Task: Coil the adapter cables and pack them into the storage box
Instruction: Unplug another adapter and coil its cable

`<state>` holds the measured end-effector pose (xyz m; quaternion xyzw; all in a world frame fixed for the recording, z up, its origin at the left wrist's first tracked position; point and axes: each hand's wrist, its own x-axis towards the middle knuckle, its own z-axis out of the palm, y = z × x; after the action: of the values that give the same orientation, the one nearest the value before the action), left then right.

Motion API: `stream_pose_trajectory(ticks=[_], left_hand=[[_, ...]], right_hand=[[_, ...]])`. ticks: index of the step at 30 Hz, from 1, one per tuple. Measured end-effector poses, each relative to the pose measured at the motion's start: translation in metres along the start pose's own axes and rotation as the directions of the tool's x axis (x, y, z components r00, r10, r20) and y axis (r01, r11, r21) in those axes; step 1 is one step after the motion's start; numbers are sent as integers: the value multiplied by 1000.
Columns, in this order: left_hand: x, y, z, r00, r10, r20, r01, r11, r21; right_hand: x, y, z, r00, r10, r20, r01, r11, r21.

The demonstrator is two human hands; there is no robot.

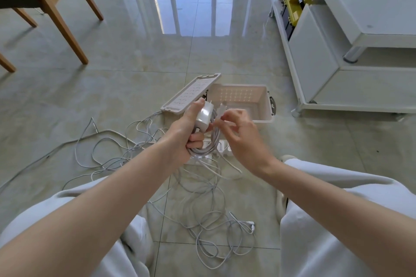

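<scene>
Head view: we look down past our knees at a glossy tiled floor (126, 87).
Left hand (185, 135): we clasp a white adapter (204, 117) and its coiled cable (210, 144), fingers curled round both.
Right hand (244, 136): our fingertips pinch the cable's free end (221, 108) just beside the adapter.
Storage box (264, 105): white, open, on the floor just beyond our hands.
Lid (188, 96): leaning against the box's left edge.
Loose cables (202, 207): tangled on the floor between our knees and to the left.
</scene>
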<state>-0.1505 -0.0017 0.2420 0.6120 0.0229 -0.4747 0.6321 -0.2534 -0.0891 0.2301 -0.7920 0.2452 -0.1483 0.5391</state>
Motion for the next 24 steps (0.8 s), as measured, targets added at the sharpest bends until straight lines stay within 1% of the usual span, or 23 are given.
stream_pose_trajectory(ticks=[2, 3, 5, 6, 8, 9, 10, 13, 16, 18, 20, 22, 24], left_hand=[[2, -3, -1, 998, 27, -53, -22, 995, 97], [4, -5, -2, 995, 48, -84, -34, 987, 158], [7, -6, -5, 987, 95, -128, -59, 965, 257], [8, -6, -7, 984, 113, -134, -72, 957, 280], [9, -5, -10, 984, 129, -127, -85, 950, 302], [11, -4, -12, 984, 130, -121, -86, 945, 317], [12, -3, -14, 984, 133, -121, -86, 939, 333], [16, -2, -23, 970, 153, -187, -74, 925, 373], [20, 0, -31, 948, 179, -263, -67, 920, 385], [22, 3, -34, 932, 200, -303, -81, 928, 364], [23, 8, -36, 916, 222, -334, -98, 932, 350], [23, 13, -37, 908, 231, -349, -117, 941, 318], [21, 17, -35, 942, 174, -287, -120, 973, 196]], right_hand=[[5, -3, -5, 996, 70, -54, -61, 985, 160], [8, -5, -8, 988, 138, -67, -112, 949, 294], [12, -7, -15, 953, 303, -20, -239, 788, 567], [13, -7, -18, 931, 365, 8, -283, 707, 648], [14, -5, -20, 895, 444, 42, -317, 568, 759], [14, -4, -21, 883, 466, 51, -323, 525, 787], [14, -3, -22, 879, 474, 51, -329, 527, 784], [12, -2, -27, 900, 436, 23, -333, 651, 683], [10, 0, -38, 901, 434, 9, -349, 711, 610], [10, 4, -44, 891, 455, 7, -383, 741, 551], [11, 7, -48, 874, 484, 44, -438, 744, 504], [10, 11, -49, 861, 501, 88, -492, 777, 393], [10, 20, -49, 871, 483, 86, -491, 856, 160]])
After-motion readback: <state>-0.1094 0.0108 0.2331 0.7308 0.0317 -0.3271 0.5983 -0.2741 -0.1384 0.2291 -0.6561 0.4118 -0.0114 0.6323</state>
